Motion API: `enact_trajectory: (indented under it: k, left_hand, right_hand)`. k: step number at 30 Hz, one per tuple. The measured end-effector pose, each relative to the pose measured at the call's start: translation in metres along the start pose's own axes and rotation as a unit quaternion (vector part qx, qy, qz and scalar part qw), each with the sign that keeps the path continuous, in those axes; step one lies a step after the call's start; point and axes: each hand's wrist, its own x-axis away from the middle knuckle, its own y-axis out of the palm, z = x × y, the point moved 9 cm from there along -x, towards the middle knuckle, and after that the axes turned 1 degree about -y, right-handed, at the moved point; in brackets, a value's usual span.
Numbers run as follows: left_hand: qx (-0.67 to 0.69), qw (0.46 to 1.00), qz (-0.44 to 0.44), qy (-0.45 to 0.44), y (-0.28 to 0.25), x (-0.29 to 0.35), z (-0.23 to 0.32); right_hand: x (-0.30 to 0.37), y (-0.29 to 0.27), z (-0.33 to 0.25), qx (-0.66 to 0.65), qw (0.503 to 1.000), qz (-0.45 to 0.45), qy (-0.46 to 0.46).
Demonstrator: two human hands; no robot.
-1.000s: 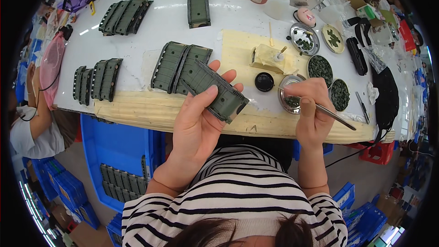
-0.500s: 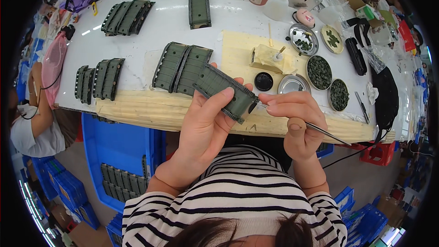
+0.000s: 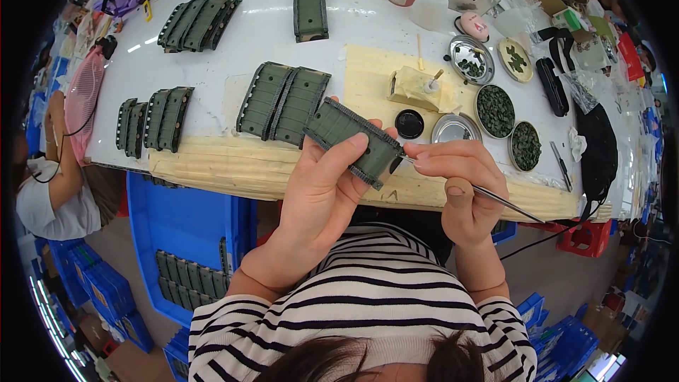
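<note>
My left hand (image 3: 318,187) is closed on a green panel (image 3: 348,134) with plank-like lines and dark ridged edges, thumb on top and fingers underneath. The panel is tilted over the table's near edge. Pinched in my right hand (image 3: 463,187) is a slim metal tool (image 3: 506,203), whose tip is at the panel's right end, by a dark patch. The tip is too small to make out, so I cannot tell whether it touches. Two similar panels (image 3: 283,102) lie side by side just beyond my left hand.
Two round tins (image 3: 495,111) of dark green bits, a steel dish (image 3: 472,59) and a cream-wrapped block (image 3: 424,90) stand right of centre. More green panels (image 3: 201,25) lie at left. A blue crate (image 3: 180,223) is below the table's left side. Another person's arm (image 3: 56,134) is at far left.
Both hands have shifted very slightly to the right with the panel and the metal tool. Their grips look the same.
</note>
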Motion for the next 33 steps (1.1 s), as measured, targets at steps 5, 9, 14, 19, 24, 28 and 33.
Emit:
enact_trajectory:
  k: [5, 9, 14, 19, 24, 28, 33]
  left_hand:
    - [0.0, 1.0, -0.003, -0.002, 0.0006, -0.0006, -0.0002]
    - [-0.005, 1.0, -0.005, -0.007, 0.0012, -0.0013, -0.0007]
    - [0.001, 1.0, 0.004, -0.003, 0.0009, -0.0017, -0.0013]
    - [0.009, 1.0, 0.002, -0.006, 0.0009, -0.0025, -0.0017]
    - [0.02, 1.0, -0.004, -0.008, 0.0034, -0.0037, -0.0031]
    - [-0.003, 1.0, -0.006, -0.01, 0.0031, -0.0037, -0.0037]
    - [-0.002, 1.0, -0.008, -0.01, 0.0004, -0.0052, -0.0046]
  right_hand:
    - [-0.0013, 0.0009, -0.0003, 0.018, 1.0, -0.006, -0.006]
    - [-0.0017, 0.0007, -0.0003, 0.023, 1.0, -0.01, -0.001]
    - [-0.0015, 0.0, 0.0016, 0.021, 1.0, -0.012, -0.001]
    - [-0.0017, 0.0004, 0.0023, 0.023, 1.0, -0.008, 0.0]
    - [-0.0011, -0.0014, 0.0041, 0.007, 1.0, 0.0, -0.003]
    - [-0.0019, -0.0023, 0.004, -0.001, 1.0, -0.003, -0.007]
    - [-0.0022, -0.0015, 0.003, 0.02, 1.0, -0.006, -0.003]
